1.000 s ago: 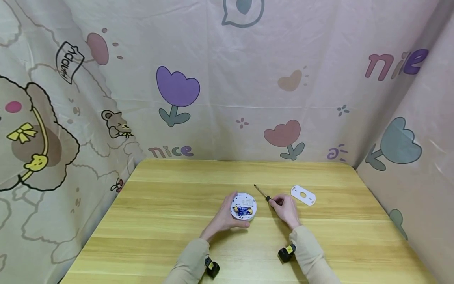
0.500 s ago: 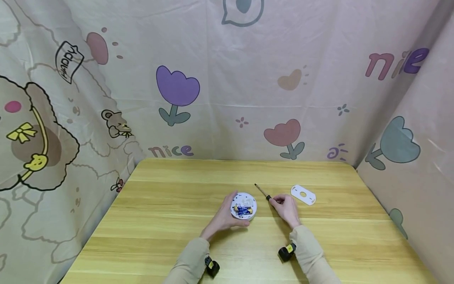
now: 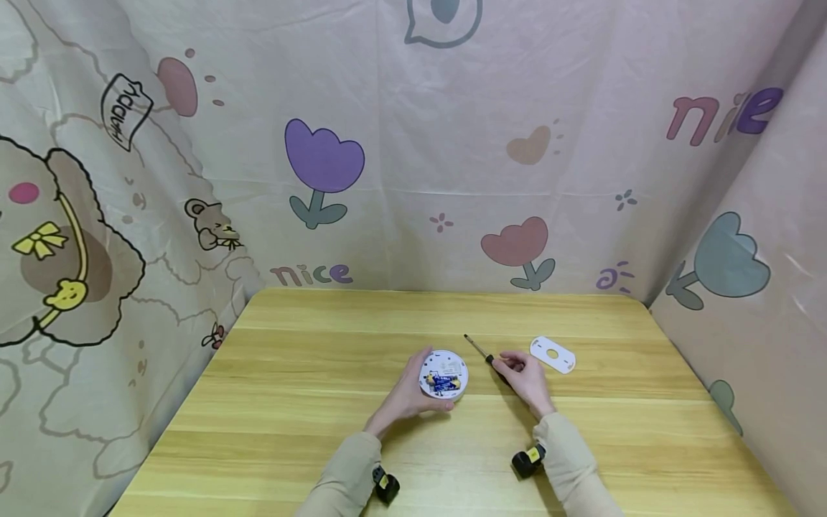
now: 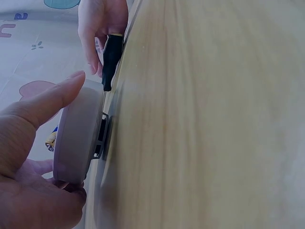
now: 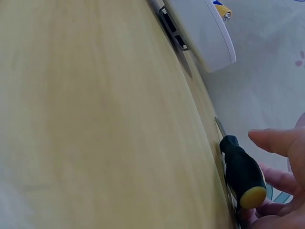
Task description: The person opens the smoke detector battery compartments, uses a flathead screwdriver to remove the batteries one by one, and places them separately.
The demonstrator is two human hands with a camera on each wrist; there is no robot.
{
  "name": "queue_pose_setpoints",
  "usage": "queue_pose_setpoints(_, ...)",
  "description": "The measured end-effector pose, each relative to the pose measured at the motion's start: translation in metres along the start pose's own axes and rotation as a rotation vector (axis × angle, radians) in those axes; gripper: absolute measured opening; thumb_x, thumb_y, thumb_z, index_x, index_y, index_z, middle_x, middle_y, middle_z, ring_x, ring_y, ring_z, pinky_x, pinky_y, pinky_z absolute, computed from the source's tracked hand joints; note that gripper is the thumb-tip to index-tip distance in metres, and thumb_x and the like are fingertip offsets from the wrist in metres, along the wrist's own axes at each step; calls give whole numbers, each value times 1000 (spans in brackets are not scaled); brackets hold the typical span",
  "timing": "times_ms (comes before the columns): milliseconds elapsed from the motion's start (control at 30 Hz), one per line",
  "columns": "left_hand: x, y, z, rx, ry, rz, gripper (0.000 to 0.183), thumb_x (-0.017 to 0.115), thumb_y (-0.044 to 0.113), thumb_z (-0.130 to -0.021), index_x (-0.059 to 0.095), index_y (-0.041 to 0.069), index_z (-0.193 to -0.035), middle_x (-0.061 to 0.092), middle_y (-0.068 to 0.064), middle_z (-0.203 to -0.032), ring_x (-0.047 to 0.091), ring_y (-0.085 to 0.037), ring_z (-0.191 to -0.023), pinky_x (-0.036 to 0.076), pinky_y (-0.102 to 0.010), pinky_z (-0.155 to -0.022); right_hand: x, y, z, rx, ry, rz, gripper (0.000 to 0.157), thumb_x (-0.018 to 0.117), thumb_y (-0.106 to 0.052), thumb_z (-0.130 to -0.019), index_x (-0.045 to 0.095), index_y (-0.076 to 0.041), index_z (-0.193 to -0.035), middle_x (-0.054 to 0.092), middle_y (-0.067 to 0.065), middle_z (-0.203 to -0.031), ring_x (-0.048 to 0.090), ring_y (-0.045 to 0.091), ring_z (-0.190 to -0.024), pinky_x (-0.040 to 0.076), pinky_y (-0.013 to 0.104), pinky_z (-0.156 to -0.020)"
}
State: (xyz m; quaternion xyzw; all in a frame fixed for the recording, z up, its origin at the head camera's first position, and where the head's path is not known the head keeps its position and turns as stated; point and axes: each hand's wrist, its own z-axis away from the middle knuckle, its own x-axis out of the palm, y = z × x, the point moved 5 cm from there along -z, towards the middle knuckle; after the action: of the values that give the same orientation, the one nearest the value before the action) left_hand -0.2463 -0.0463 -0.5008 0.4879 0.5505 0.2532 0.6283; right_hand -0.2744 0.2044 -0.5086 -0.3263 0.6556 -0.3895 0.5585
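My left hand (image 3: 408,393) grips a round white smoke detector (image 3: 446,365) by its sides, with the thumb at the near rim. Blue and gold batteries (image 3: 443,383) show in its upward face. In the left wrist view, a slotted dark grille sticks out of its underside, close over the table. A screwdriver (image 3: 489,358) lies to the right, tip pointing away and to the left. Over its black handle (image 5: 242,169) is my right hand (image 3: 528,379); the right wrist view shows the thumb apart from the handle and the other fingers just beyond it.
A white mounting plate (image 3: 564,362) with a round hole lies just beyond the right hand. The wooden table (image 3: 310,359) ends at printed curtains (image 3: 400,215) behind and on both sides. Each wrist carries a small black camera (image 3: 528,463).
The right hand's fingers have loosened from the screwdriver handle, and the hand has shifted slightly right, baring more of the handle. The left hand and smoke detector have stayed in place.
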Motion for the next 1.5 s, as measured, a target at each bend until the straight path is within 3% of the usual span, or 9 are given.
queue_pose_setpoints(300, -2, 1, 0, 2, 14, -16, 117, 94, 17, -64, 24, -1, -156, 31, -29, -158, 38, -51, -141, 31, -73, -115, 0, -3, 4, -95, 25, 13, 29, 79, -17, -86, 74, -3, -110, 72, 18, -105, 62, 14, -85, 50, 19, -77)
queue_pose_setpoints(567, -2, 1, 0, 10, 29, -23, 114, 94, 16, -64, 27, -2, -155, 36, -29, -156, 41, -51, -139, 32, -73, -114, 2, -10, 11, -188, 29, -23, 32, 78, -15, -87, 72, -1, -114, 68, 20, -121, 62, 37, -117, 53, 49, -103)
queue_pose_setpoints(767, -2, 1, 1, 17, 33, -23, 113, 94, 15, -64, 28, -3, -154, 39, -29, -153, 43, -50, -137, 34, -71, -115, 6, -15, 17, -195, -14, -76, 37, 77, -13, -87, 69, 0, -120, 65, 21, -129, 60, 40, -125, 50, 55, -108)
queue_pose_setpoints(1000, -1, 3, 2, 18, 26, -29, 111, 93, 13, -65, 27, -5, -153, 39, -31, -152, 43, -51, -137, 33, -69, -116, 13, -25, 22, -260, -73, -50, 41, 79, -16, -85, 68, -2, -123, 67, 18, -127, 59, 38, -122, 43, 61, -111)
queue_pose_setpoints(1367, -2, 2, 2, -4, 27, -21, 111, 93, 13, -66, 27, -4, -154, 39, -31, -152, 43, -51, -137, 33, -71, -115, 18, -40, 29, -365, -64, -4, 38, 78, -10, -85, 69, -1, -120, 69, 16, -124, 61, 38, -120, 42, 63, -112)
queue_pose_setpoints(1500, -2, 1, 2, -8, 24, -17, 111, 93, 14, -67, 27, -4, -154, 38, -31, -153, 43, -51, -137, 33, -71, -115, 24, -45, 32, -402, -119, 29, 34, 78, -13, -85, 71, -6, -118, 71, 11, -120, 64, 33, -115, 46, 60, -108)
